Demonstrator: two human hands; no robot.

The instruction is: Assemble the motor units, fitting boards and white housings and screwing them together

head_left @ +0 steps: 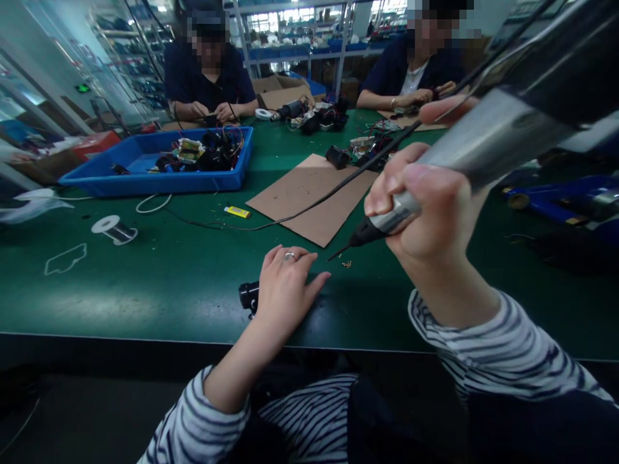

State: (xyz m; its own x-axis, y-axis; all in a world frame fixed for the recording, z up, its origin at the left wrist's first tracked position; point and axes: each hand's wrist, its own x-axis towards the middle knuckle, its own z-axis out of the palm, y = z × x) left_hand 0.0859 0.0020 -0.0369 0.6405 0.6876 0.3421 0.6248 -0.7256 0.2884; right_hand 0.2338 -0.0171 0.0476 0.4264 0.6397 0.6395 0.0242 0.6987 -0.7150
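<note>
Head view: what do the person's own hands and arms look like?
The left hand and right hand are bare, no gloves. A thin silver ring sits on the left. The left sleeve and right sleeve are striped white and dark.

free: bare green mat front-left | blocked: blue tray, cardboard sheet, screwdriver right

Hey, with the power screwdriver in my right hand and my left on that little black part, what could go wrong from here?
The bit of the electric screwdriver in the right hand points toward the left hand; a slip might jab a finger.
The left hand lies flat over the small black part near the table edge, so it may roll off.
The loose screws beside the bit could easily scatter.
</note>
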